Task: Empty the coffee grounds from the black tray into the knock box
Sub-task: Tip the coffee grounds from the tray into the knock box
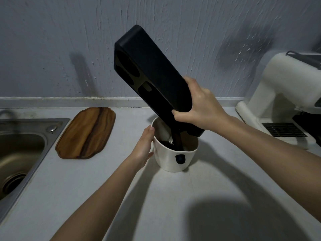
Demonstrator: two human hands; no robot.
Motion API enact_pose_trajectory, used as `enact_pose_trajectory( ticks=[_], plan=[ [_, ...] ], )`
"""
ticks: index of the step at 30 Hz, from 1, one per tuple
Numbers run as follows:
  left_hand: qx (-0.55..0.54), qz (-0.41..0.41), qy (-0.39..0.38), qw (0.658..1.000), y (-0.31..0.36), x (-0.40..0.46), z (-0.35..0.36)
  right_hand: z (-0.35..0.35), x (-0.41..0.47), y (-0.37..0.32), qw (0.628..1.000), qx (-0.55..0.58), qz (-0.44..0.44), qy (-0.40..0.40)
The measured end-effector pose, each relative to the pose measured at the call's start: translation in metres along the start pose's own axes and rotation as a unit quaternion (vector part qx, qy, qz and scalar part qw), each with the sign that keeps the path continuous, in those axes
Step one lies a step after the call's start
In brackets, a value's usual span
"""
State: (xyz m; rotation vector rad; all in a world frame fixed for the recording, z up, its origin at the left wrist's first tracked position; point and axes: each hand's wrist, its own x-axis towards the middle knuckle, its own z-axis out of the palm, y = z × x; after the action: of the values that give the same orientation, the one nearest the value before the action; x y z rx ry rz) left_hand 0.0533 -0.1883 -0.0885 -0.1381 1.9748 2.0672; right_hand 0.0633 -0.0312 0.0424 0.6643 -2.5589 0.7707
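right hand point(199, 108) grips the lower end of the black tray point(151, 75); tray tilted steeply, low corner inside the knock box point(175, 153) | left hand point(144, 148) cupped on the box's side | box stands on the bench point(121, 197); wooden board point(86, 133) left, beside the sink point(20, 146)

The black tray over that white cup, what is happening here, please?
A person is tipping a black rectangular plastic tray steeply over a white round knock box on the pale countertop. The right hand grips the tray near its lower end, and the left hand steadies the box at its side. Dark grounds already lie inside the box.
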Motion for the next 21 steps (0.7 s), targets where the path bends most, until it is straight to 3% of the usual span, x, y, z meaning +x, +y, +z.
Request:
enact_pose_trajectory(
  ticks=[21],
  plan=[
    [0.016, 0.005, -0.004, 1.0, 0.0015, -0.0038, 0.0009, 0.0052, 0.0018, -0.0022, 0.998, -0.032, -0.038, -0.03]
  ],
)
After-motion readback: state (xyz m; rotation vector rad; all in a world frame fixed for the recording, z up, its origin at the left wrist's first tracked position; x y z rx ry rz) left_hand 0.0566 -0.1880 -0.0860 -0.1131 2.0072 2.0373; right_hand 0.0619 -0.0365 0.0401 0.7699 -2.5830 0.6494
